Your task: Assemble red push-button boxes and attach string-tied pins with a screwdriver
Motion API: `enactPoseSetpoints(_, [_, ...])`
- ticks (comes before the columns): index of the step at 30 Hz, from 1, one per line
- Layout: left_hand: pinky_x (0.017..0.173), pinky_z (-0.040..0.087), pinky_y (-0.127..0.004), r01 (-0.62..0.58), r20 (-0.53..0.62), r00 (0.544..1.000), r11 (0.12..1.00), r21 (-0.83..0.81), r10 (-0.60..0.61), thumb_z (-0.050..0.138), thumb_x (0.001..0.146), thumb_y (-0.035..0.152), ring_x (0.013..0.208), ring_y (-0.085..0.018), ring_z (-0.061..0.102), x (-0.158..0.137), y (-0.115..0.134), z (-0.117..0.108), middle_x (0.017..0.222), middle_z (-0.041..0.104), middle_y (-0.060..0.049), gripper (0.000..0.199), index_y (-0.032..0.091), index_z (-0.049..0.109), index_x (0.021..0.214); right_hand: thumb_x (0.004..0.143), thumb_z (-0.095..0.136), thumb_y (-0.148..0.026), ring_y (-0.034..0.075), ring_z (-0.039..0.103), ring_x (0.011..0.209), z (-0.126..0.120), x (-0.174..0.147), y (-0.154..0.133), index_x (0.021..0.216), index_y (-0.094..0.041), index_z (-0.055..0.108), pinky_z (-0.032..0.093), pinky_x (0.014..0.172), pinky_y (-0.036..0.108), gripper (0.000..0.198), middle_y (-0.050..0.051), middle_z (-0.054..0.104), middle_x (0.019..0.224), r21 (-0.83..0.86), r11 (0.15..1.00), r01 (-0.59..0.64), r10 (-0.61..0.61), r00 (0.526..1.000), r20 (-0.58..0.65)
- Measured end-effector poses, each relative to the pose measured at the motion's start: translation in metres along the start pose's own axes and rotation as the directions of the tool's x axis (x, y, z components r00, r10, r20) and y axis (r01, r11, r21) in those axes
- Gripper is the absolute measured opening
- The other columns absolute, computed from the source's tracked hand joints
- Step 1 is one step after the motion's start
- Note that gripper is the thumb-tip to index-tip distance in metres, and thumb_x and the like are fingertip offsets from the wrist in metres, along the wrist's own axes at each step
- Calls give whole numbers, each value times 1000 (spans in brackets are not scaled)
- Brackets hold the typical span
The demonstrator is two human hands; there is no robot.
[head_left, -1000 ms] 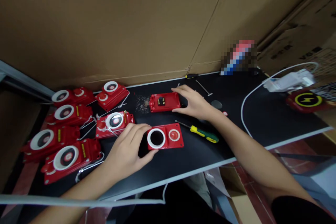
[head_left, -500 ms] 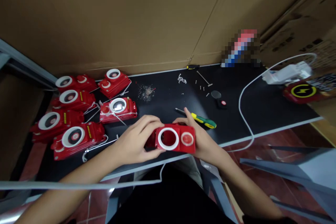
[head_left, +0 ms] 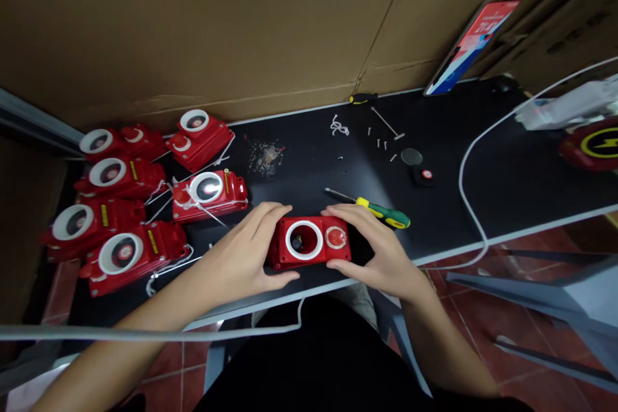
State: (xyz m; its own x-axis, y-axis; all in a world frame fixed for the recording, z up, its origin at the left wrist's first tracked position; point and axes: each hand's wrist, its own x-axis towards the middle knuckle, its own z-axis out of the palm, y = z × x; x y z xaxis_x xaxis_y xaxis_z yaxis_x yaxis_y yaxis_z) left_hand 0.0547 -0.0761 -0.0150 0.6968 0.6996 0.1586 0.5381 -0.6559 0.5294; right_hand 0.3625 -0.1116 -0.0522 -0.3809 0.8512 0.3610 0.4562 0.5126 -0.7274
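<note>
A red alarm box [head_left: 277,259] with a white ring and a small round clear cap lies at the table's near edge. Through the ring its dark inside shows; no disc covers it. My left hand [head_left: 251,248] grips its left end, thumb along the near side and fingers at the far side. Around the right end, beside the clear cap, my right hand [head_left: 379,248] is closed the same way. Just beyond the right hand lies a green and yellow screwdriver [head_left: 383,211], its tip to the left.
Several finished-looking red boxes [head_left: 212,196] with white strings crowd the left. Further back are debris [head_left: 265,159], string [head_left: 339,125], small screws [head_left: 379,143], a T-shaped rod [head_left: 387,123], a clear disc [head_left: 412,156] and a small black part [head_left: 423,175]. A phone [head_left: 470,48] leans on the cardboard; a white cable [head_left: 463,174] crosses the right.
The red box has been lowered from a tilted hold to lie flatter at the table. My right hand has shifted its grip, its thumb now on the near side. The view has turned slightly.
</note>
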Motion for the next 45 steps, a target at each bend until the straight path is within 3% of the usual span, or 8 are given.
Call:
enactPoseSetpoints(10, [122,64,-58,37,-25,999,998,-48,-38,96,93,37,142,-39,72,0,-14,13,155,67,-20,104,23,32,174,93,95,-48,34,78,137,-8,-1,-1,170,-35,56,67,119,60,88,12,80,148,-27,999,42,-45,994,-100])
enactPoseSetpoints(15, [114,67,-53,19,-8,1000,999,-29,-20,89,99,37,131,-35,75,1,-14,10,144,71,-16,78,20,48,162,95,92,-51,38,77,139,-49,8,18,160,-30,68,64,121,62,72,14,79,150,-166,974,-154,89,934,-346])
enactPoseSetpoints(18, [111,67,-49,-31,-4,1000,999,-29,31,88,99,34,126,-33,76,4,-14,7,138,72,-14,60,20,58,148,95,91,-49,39,78,136,-59,36,42,148,-25,75,63,121,64,60,15,80,148,-309,925,-220,143,957,-254])
enactPoseSetpoints(23, [107,68,-48,-63,2,998,998,29,63,85,100,32,123,-33,76,5,-14,6,136,71,-14,56,21,56,147,104,82,-44,39,64,156,-71,71,64,158,-19,68,53,133,63,61,20,68,164,-377,921,-96,54,991,-122])
enactPoseSetpoints(28, [108,69,-52,-54,-10,998,995,88,55,83,102,35,126,-36,76,4,-12,10,141,71,-16,61,21,52,153,110,68,-44,26,74,90,-129,34,77,124,-22,82,65,91,48,30,12,77,112,-480,778,-406,138,855,-501])
enactPoseSetpoints(34, [110,67,-54,-24,-76,997,995,94,31,82,104,39,129,-37,75,3,-13,17,140,71,-18,63,17,52,154,103,75,-51,23,69,76,-142,-6,102,104,-23,84,59,75,43,29,8,75,91,-501,761,-412,288,907,-308])
enactPoseSetpoints(40, [110,67,-54,-48,-95,994,996,73,55,89,101,41,129,-38,74,4,-12,18,141,73,-18,72,17,51,156,101,82,-37,21,69,71,-129,24,27,105,-27,84,56,64,40,11,7,77,93,-526,803,-280,26,898,-439])
enactPoseSetpoints(45, [107,67,-51,-41,-99,994,997,66,48,95,95,37,124,-37,75,5,-11,17,137,74,-18,73,16,53,150,105,76,-18,21,75,93,-49,52,-58,120,-27,78,66,80,38,18,8,79,113,-398,915,62,-123,984,-130])
